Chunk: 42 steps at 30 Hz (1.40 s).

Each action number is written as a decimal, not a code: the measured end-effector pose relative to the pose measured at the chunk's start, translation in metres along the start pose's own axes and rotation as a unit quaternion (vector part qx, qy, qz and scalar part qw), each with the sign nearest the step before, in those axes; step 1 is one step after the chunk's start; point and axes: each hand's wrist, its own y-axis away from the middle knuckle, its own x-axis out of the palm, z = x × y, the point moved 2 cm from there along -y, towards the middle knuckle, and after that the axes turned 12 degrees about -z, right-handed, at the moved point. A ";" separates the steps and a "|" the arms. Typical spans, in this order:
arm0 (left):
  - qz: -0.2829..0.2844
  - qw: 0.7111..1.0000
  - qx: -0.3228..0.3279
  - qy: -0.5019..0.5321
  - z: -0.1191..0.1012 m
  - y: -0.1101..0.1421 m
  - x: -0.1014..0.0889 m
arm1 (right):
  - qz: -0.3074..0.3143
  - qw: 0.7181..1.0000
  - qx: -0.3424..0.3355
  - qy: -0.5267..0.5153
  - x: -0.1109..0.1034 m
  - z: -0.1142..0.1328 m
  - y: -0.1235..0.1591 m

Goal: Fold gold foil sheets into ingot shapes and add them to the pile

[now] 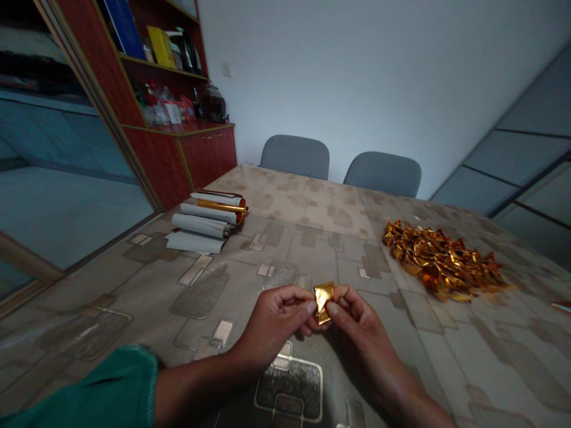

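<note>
My left hand (276,318) and my right hand (357,324) meet just above the near middle of the table, and both pinch a small folded piece of gold foil paper (323,299) between thumb and fingers. The piece stands roughly upright between the fingertips. A heap of several folded gold foil pieces (441,260) lies to the right, well beyond my right hand. To the far left lies a stack of rolled paper sheets (205,221), white outside and gold inside.
The table (147,309) wears a patterned grey-beige cloth. Two grey chairs (294,156) (382,172) stand at its far side. A red-brown cabinet (196,151) with cluttered shelves fills the left back corner. Glass panels run along both sides.
</note>
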 end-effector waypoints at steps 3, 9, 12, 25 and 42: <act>-0.003 1.000 0.006 -0.005 -0.002 -0.001 0.001 | 0.006 1.000 -0.022 0.018 -0.001 0.000 -0.001; -0.007 1.000 -0.002 -0.006 -0.002 -0.002 0.001 | 0.007 0.998 -0.052 0.048 0.000 0.000 -0.001; -0.021 1.000 -0.009 -0.019 -0.002 -0.002 0.000 | 0.002 0.994 -0.083 0.067 0.002 0.000 0.001; 0.003 1.000 -0.014 -0.020 -0.002 -0.005 -0.001 | -0.016 0.985 -0.116 0.126 0.000 0.005 0.000; 0.019 0.996 -0.088 0.000 0.008 -0.005 0.000 | -0.058 0.980 -0.128 0.141 -0.001 0.003 0.001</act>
